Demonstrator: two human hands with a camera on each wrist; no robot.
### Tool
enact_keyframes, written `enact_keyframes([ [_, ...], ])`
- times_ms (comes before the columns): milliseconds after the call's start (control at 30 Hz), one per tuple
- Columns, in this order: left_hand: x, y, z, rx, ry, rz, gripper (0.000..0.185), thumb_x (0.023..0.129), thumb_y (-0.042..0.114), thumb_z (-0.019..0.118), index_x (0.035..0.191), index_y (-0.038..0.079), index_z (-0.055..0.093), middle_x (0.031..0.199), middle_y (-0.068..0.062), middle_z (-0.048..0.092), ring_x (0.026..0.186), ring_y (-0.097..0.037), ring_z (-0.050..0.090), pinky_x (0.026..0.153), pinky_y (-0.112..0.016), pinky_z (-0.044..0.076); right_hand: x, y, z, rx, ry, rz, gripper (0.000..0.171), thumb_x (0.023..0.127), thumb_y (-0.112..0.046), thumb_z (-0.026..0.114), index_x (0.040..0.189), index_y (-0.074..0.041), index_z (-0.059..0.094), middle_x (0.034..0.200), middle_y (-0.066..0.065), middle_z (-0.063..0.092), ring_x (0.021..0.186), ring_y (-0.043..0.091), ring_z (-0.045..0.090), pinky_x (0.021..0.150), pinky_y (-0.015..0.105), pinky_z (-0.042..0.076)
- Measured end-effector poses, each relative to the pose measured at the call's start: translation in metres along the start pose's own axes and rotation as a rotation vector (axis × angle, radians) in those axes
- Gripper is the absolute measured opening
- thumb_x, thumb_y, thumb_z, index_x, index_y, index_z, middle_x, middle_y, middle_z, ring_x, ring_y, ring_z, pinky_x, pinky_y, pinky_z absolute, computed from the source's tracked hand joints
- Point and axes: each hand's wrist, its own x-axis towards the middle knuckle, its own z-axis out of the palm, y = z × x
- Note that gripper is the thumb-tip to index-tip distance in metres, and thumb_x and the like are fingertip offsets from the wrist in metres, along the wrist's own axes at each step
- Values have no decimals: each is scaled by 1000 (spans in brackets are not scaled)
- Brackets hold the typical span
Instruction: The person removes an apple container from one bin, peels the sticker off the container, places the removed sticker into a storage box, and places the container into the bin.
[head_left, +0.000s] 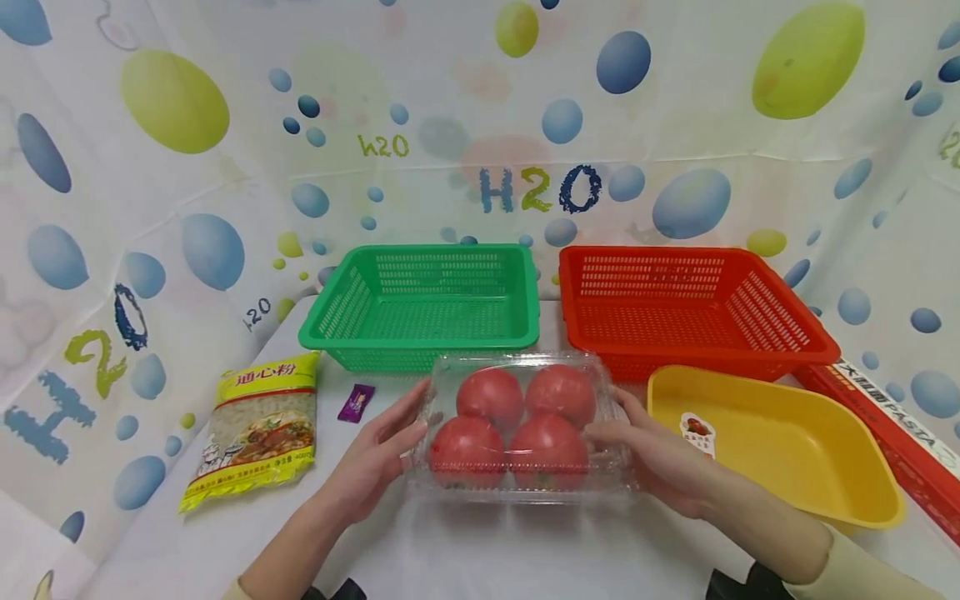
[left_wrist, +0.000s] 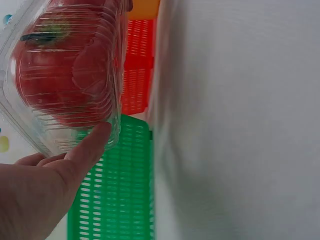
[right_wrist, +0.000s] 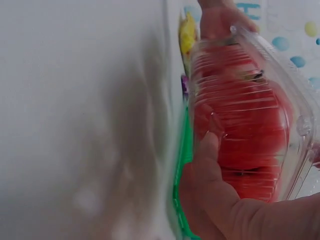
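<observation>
Both hands hold a clear plastic clamshell box (head_left: 525, 496) in front of the body, one at each end. Several red tomatoes (head_left: 547, 450) show through its lid. My left hand (head_left: 378, 454) grips the left end, its thumb along the ridged side in the left wrist view. The right hand (head_left: 660, 458) grips the opposite end, thumb (right_wrist: 207, 155) pressed on the ridged plastic in the right wrist view. Both wrist views show the box raised over the white tabletop (left_wrist: 240, 125). Some fingers are hidden behind the box.
Behind the box stand a green basket (head_left: 420, 343) and a red basket (head_left: 697, 350). A yellow basin (head_left: 795, 450) lies at the right beside a long red box (head_left: 900, 425). To the left are a yellow pasta bag (head_left: 258, 425) and a small purple packet (head_left: 356, 402).
</observation>
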Motion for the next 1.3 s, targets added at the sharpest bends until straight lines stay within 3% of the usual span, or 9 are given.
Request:
enact_keyframes([
  [167, -2, 13, 1, 47, -20, 68, 66, 104, 26, 49, 163, 16, 20, 167, -11, 14, 148, -40, 25, 106, -49, 44, -7, -10, -1, -9, 14, -41, 82, 97, -27, 62, 159, -24, 8, 152, 15, 24, 131, 35, 35, 98, 43, 48],
  [333, 1, 25, -1, 94, -17, 153, 64, 105, 25, 47, 162, 14, 21, 166, -13, 19, 146, -41, 28, 100, -40, 50, -8, -27, 1, -18, 29, -74, 80, 99, -28, 62, 160, -24, 11, 152, 14, 29, 127, 32, 40, 95, 39, 50],
  [500, 9, 37, -4, 68, 35, 214, 61, 106, 26, 45, 161, 12, 25, 164, -13, 24, 144, -37, 26, 96, -34, 52, -3, -43, 1, -57, 48, -134, 79, 99, -33, 62, 161, -23, 13, 151, 13, 35, 126, 30, 44, 94, 37, 52],
  [733, 21, 49, -8, 17, 130, 244, 58, 108, 29, 43, 161, 14, 26, 162, -6, 29, 141, -30, 31, 96, -31, 52, 13, -65, 3, -18, 37, -159, 77, 98, -34, 62, 159, -21, 17, 150, 11, 35, 130, 30, 41, 97, 40, 51],
  [1000, 26, 47, -17, -63, 274, 208, 58, 109, 35, 43, 160, 11, 29, 158, -5, 36, 135, -21, 44, 95, -28, 53, 34, -83, 8, 96, 13, -158, 68, 99, -29, 62, 154, -21, 24, 151, 8, 34, 135, 31, 37, 99, 43, 50],
  [1167, 25, 40, -31, -97, 396, 117, 54, 106, 43, 48, 150, 12, 44, 143, -2, 50, 122, -15, 58, 94, -31, 54, 49, -93, 8, 98, 9, -153, 66, 98, -29, 62, 153, -23, 26, 152, 7, 33, 135, 31, 36, 99, 43, 50],
  [1300, 23, 32, -45, -164, 441, 47, 44, 105, 44, 51, 136, 13, 52, 132, -2, 56, 116, -15, 63, 95, -31, 53, 61, -99, 9, 98, 34, -162, 65, 97, -30, 65, 152, -25, 30, 152, 4, 34, 135, 30, 36, 100, 46, 48],
])
